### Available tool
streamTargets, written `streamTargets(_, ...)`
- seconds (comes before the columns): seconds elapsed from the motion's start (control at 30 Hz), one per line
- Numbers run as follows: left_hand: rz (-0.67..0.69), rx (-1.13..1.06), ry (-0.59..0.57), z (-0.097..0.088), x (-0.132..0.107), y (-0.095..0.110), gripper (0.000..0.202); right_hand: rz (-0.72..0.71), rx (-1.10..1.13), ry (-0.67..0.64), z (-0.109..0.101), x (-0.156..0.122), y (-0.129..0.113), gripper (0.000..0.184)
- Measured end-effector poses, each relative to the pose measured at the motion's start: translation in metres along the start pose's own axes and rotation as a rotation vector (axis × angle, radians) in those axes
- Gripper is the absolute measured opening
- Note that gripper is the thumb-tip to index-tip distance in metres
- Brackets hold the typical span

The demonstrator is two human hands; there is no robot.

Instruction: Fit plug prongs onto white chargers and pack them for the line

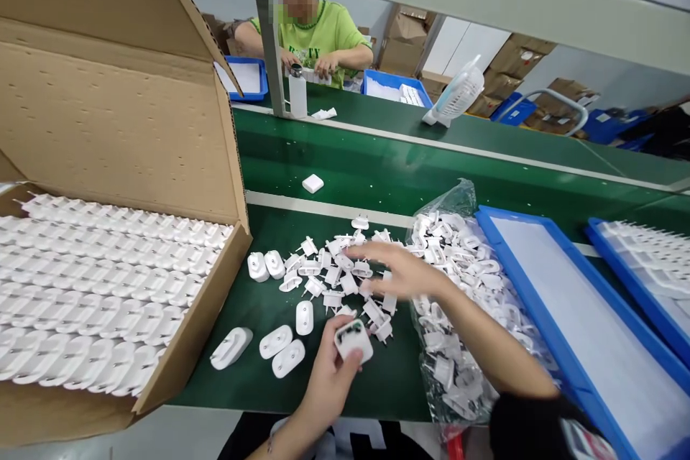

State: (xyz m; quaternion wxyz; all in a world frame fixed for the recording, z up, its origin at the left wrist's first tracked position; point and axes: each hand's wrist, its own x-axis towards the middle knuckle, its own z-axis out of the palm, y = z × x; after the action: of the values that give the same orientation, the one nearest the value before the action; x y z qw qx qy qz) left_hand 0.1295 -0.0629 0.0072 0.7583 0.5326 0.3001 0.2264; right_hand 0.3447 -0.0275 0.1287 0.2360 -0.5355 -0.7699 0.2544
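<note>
**Two hands at a pile of white plug parts**

Closest to the lens, the left hand (pixel 328 374) comes up from the bottom edge with the wrist bent back and the palm turned toward the bench. Its thumb and fingers are closed around a white charger shell (pixel 353 339), held open side up just above the green mat (pixel 269 309). Dark parts show inside the shell.

From the lower right, a forearm in a dark sleeve (pixel 531 420) slants up and to the left across the plastic bag (pixel 463 287), which is stuffed with white plug pieces. At its end the right hand (pixel 402 273) is stretched out flat, palm down, with the fingers long and slightly spread. It is blurred. It hovers over the loose plug inserts (pixel 331 274) scattered on the mat, and nothing can be seen gripped in it.

Several closed white shells (pixel 276 341) lie on the mat just left of the held one, and two more sit near the cardboard box (pixel 162 158). That box stands open on the left, its flaps raised, and is packed with neat rows of white housings (pixel 97 287).

On the right are two blue trays (pixel 488 226), the nearer one lined with a white sheet. Beyond the mat runs a green conveyor belt (pixel 377 165) carrying one white block (pixel 313 183).

Across the belt sits a co-worker in a green shirt (pixel 328 32), both hands at a small item. A white bottle (pixel 297 92) and a small fan (pixel 457 95) stand nearby.
</note>
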Motion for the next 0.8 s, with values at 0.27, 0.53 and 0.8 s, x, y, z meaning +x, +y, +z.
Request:
streamTargets(0.27,0.535,0.822,-0.216,-0.028,-0.026,-0.008,0.042,0.741,-0.31,0.247,0.009,0.185,0.088,0.056)
streamTargets(0.53,0.426,0.87,-0.067,-0.037,-0.035,-0.009,0.036,0.533,-0.391,0.326,0.012,0.053,0.033,0.051)
streamTargets(0.8,0.461,0.86,-0.132,-0.035,-0.028,-0.008,0.035,0.732,-0.517,0.324,0.112,-0.153,-0.027,0.044)
